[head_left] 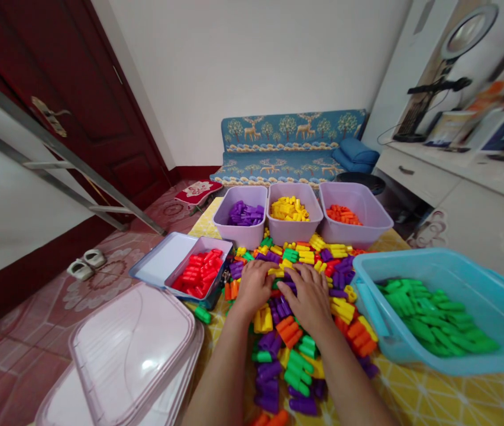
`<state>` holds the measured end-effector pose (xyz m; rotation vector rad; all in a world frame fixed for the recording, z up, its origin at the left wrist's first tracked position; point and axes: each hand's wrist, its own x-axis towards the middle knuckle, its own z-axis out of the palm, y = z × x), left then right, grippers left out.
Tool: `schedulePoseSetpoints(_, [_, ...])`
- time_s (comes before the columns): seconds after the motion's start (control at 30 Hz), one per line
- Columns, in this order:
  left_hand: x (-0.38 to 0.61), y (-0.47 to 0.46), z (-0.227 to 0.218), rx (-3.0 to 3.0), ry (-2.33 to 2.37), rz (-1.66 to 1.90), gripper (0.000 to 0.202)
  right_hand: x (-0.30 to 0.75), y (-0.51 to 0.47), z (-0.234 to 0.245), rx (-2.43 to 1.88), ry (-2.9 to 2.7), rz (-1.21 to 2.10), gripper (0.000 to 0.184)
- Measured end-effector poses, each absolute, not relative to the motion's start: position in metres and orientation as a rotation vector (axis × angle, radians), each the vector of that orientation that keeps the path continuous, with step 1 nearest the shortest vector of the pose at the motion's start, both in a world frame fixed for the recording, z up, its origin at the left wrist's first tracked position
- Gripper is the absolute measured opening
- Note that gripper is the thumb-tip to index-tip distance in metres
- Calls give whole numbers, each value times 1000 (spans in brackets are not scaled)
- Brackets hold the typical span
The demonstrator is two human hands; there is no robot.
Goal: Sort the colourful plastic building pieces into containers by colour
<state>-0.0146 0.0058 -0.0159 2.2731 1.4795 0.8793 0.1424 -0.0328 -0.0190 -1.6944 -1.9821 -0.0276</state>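
Observation:
A heap of bullet-shaped plastic toy blocks in mixed colours lies on the table under both hands. My left hand (pixel 255 285) rests on the heap from the left, its fingers reaching forward and inward beside yellow blocks (pixel 282 271). Close to its right, my right hand (pixel 309 296) is over the blocks with fingers apart and the thumb pointing inward. No block shows clearly gripped in either hand; the fingertips are partly hidden. Purple blocks (pixel 280 307) lie between the wrists, with green blocks (pixel 299 371) nearer me and orange blocks (pixel 362 337) to the right.
Three lilac bins stand behind the heap: purple blocks in the left bin (pixel 244 238), yellow in the middle bin (pixel 294 232), orange in the right bin (pixel 367 231). A box (pixel 228 245) of red blocks, lids (pixel 132 349) and a blue tub (pixel 416 260) of green blocks flank it.

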Motion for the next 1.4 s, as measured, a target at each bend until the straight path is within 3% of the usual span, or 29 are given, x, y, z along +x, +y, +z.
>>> schedulePoseSetpoints(0.37, [-15, 14, -34, 2078, 1568, 1077, 27, 147, -30, -24, -1734, -1996, 21, 43])
schedulePoseSetpoints(0.53, [-15, 13, -33, 2007, 1500, 1159, 28, 148, -26, -23, -1570, -1792, 93, 35])
schedulePoseSetpoints(0.7, [-18, 10, -30, 1867, 1410, 1336, 30, 146, -26, -16, -1364, -1341, 402, 22])
schedulePoseSetpoints(0.8, [-18, 9, -29, 1837, 1392, 1358, 30, 149, -27, -8, -1332, -1220, 691, 25])
schedulePoseSetpoints(0.9, [-18, 8, -30, 1803, 1396, 1364, 30, 160, -29, 1, -1288, -1388, 975, 32])
schedulePoseSetpoints(0.97, [-18, 8, -30, 1770, 1412, 1381, 30, 170, -31, 8, -1308, -1628, 1075, 24])
schedulePoseSetpoints(1.13, [-17, 9, -30, 1738, 1404, 1395, 30, 181, -26, 26, -1397, -1752, 1008, 14])
schedulePoseSetpoints(1.3, [-17, 10, -32, 1732, 1427, 1381, 30, 161, -14, 38, -1043, -1180, 756, 46])
schedulePoseSetpoints(1.4, [-18, 10, -33, 1736, 1427, 1381, 31, 158, -6, 26, -1111, -1257, 631, 46])
